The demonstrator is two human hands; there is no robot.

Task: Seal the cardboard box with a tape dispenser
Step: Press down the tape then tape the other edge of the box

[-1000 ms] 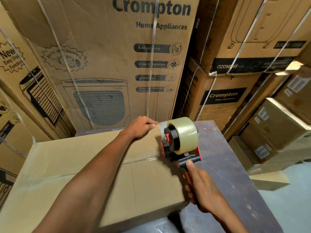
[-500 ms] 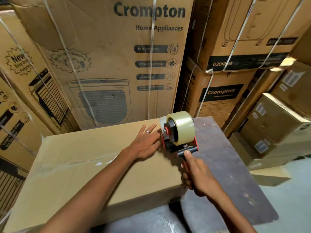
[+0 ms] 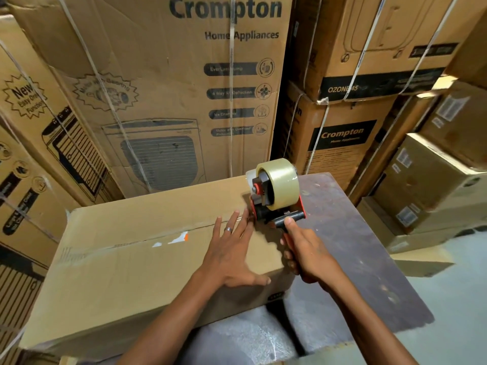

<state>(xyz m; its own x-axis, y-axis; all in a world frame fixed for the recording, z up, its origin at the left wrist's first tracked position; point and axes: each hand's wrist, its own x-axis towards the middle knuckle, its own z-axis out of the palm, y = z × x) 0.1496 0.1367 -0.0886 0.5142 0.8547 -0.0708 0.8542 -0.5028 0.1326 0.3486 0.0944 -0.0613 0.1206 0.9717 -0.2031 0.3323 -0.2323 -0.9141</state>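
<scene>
A long plain cardboard box (image 3: pixel 126 262) lies on a dark table, its closed top flaps meeting in a seam that runs left to right. A red and black tape dispenser (image 3: pixel 274 196) with a roll of clear tape stands at the box's right end, right at the seam. My right hand (image 3: pixel 308 254) grips its handle. My left hand (image 3: pixel 232 248) lies flat on the box top with straight fingers, its fingertips next to the dispenser's front. A ring is on one finger.
The dark brown table (image 3: pixel 350 259) extends to the right of the box. Tall strapped appliance cartons (image 3: pixel 171 88) stand close behind and to the left. More cartons (image 3: pixel 427 185) are stacked at the right on a grey floor. Plastic wrap (image 3: pixel 242 338) lies below the box's near edge.
My left hand has moved from the box's far edge toward me along the top and now lies flat beside the dispenser. The dispenser stays at the box's right end.
</scene>
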